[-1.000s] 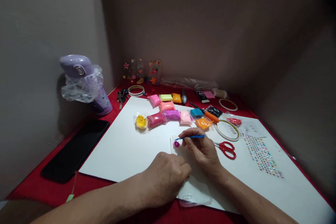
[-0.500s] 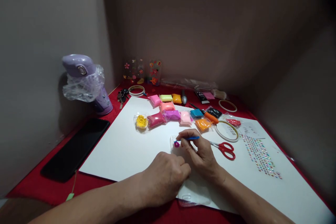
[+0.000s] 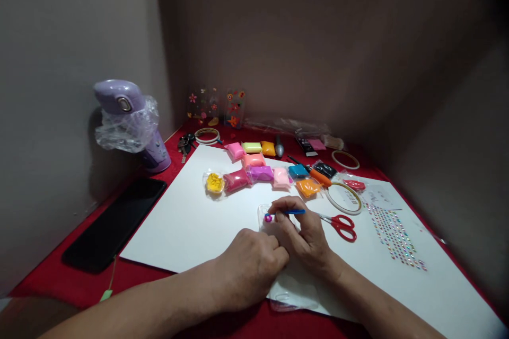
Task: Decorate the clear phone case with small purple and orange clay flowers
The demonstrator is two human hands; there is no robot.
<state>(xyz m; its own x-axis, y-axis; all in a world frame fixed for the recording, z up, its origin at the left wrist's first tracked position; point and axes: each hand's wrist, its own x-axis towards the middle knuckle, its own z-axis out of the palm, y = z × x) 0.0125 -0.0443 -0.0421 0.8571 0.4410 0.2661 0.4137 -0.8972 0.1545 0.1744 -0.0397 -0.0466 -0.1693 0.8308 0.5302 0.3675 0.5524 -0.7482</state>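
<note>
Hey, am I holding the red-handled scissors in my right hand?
No, your right hand holds a slim blue tool, while the red-handled scissors lie on the white board beside that hand.

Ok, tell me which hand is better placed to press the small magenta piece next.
Probably the right hand: it holds the blue tool, whose tip is at the magenta piece. The left hand is curled over the clear case, with no tool visible in it.
</note>
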